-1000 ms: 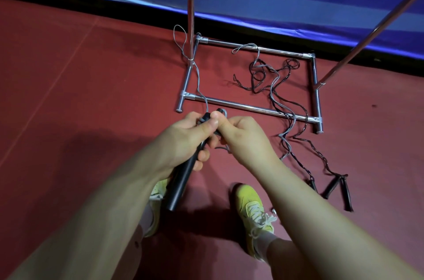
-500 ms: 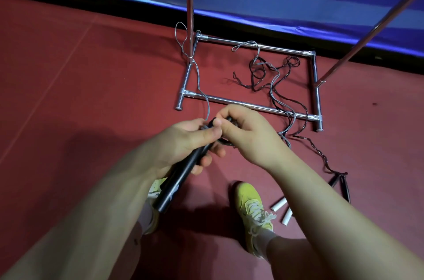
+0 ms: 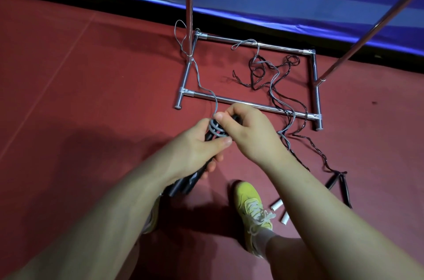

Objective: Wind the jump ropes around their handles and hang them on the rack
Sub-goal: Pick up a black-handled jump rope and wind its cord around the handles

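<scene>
A few grey coils circle the black handles [image 3: 183, 184] gripped in the left hand [image 3: 195, 146]; the right hand [image 3: 247, 130] pinches the grey rope [image 3: 199, 77], mostly unwound. A black rope [image 3: 307, 142] lies untouched; the rack [image 3: 252, 105] holds nothing visible.

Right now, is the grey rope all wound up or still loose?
Mostly loose: a few coils of the grey rope circle the black handles; the rest trails across the floor.

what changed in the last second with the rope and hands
The right hand has swung over the top of the black handles and laid grey rope in coils round them; a second ago no coils showed. The left hand still grips the handles, thumb now pressing the coils. Two white handles have come into view by the shoe. The rack and the black rope on the floor lie as before.
</scene>
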The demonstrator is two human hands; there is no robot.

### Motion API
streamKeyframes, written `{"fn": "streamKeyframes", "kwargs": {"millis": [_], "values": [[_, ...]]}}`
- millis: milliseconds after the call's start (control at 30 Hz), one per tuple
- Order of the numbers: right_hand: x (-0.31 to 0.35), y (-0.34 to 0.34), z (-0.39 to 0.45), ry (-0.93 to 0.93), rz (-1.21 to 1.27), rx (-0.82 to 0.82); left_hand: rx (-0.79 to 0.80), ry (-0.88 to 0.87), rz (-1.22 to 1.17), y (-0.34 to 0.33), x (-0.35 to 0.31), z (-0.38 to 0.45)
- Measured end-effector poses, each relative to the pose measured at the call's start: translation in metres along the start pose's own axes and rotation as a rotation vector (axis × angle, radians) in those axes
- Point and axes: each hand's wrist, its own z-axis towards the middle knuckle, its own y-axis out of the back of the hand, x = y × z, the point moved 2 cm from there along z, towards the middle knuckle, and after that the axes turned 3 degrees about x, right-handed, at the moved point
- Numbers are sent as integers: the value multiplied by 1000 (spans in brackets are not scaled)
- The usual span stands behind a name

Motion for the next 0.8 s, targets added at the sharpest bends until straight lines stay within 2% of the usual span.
{"fn": "streamKeyframes", "kwargs": {"millis": [400, 600, 800], "values": [[-1, -29, 0, -128, 572, 108, -80, -86, -19, 4, -6, -1], [0, -30, 1, -103, 393, 63, -114, -37, -75, 6, -1, 1], [2, -19, -1, -196, 201, 50, -73, 16, -104, 8, 5, 4]]}}
